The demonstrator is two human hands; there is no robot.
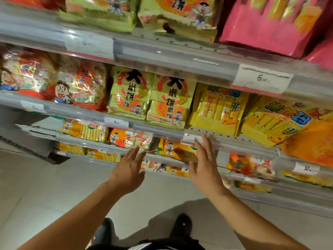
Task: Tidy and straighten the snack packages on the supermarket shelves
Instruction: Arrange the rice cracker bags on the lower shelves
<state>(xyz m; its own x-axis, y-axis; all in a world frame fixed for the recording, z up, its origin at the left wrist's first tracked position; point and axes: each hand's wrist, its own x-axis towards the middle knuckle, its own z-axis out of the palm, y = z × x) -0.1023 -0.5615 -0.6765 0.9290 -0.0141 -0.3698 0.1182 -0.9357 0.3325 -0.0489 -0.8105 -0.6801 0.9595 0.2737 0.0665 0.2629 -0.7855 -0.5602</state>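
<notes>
A: We're reaching in with the left hand (128,168) and right hand (204,166), fingers straight, holding nothing.

B: We're likely squaring the orange packs (177,150) between them on that low shelf (100,144).

A: Next we're needing gentle pressing; crinkly film slips. Beyond, glossy yellow bags (150,98) are standing upright.

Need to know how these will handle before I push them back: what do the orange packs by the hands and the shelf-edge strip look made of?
Orange snack pack: thin glossy plastic film, seemingly; it shows glare, wrinkles and a clear window onto pale crackers. Shelf-edge strip: clear rigid plastic by the look, reflective, with paper price tags behind it. Left hand and right hand hover open.
</notes>
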